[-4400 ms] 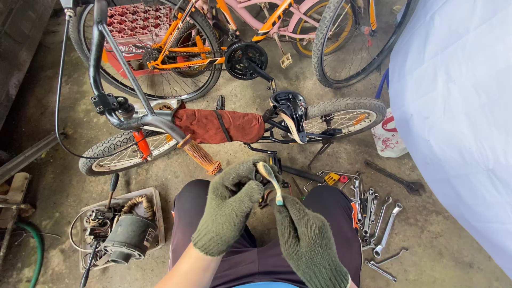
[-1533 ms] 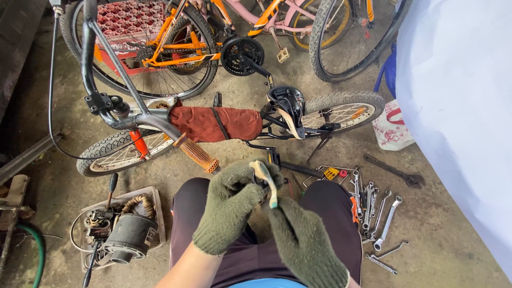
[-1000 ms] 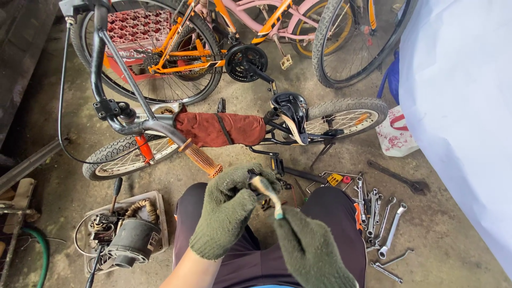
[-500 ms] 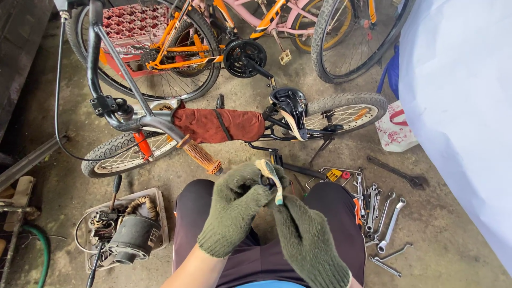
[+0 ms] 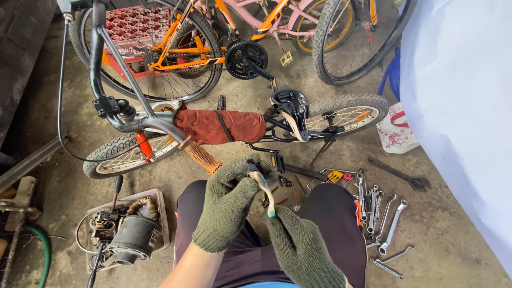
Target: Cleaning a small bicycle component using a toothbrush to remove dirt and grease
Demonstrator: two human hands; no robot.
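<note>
Nearest to us, our right hand (image 5: 305,249) in its olive knit glove comes up from the bottom edge over the dark trousers (image 5: 330,213), fingers closed around the lower end of a small pale curved lever (image 5: 265,188) — a worn part with a greenish tip, held just above our knees. Our left hand (image 5: 229,205), gloved the same way, is curled over the lever's upper end, thumb and fingers pinching the dark metal piece at its top. The two hands are close together, with the lever running between them.

To the left of our knee, an old electric motor (image 5: 130,234) with loose wires lies on a shallow tray on the concrete floor (image 5: 224,170). To the right, a scatter of wrenches (image 5: 381,218) is spread on the floor, and a longer dark wrench (image 5: 397,173) lies a little beyond them.

Further out, a small children's bicycle (image 5: 234,128) lies on its side across the floor — orange grip pointing towards us, a rust-red pad wrapped along its frame, black saddle near the rear wheel. A white plastic bag (image 5: 397,130) with red print sits beside that rear tyre. Behind, an orange bicycle (image 5: 181,48) stands in front of a red crate (image 5: 130,24), with another large wheel (image 5: 357,37) to its right. A big white sheet (image 5: 464,106) fills the right side.
</note>
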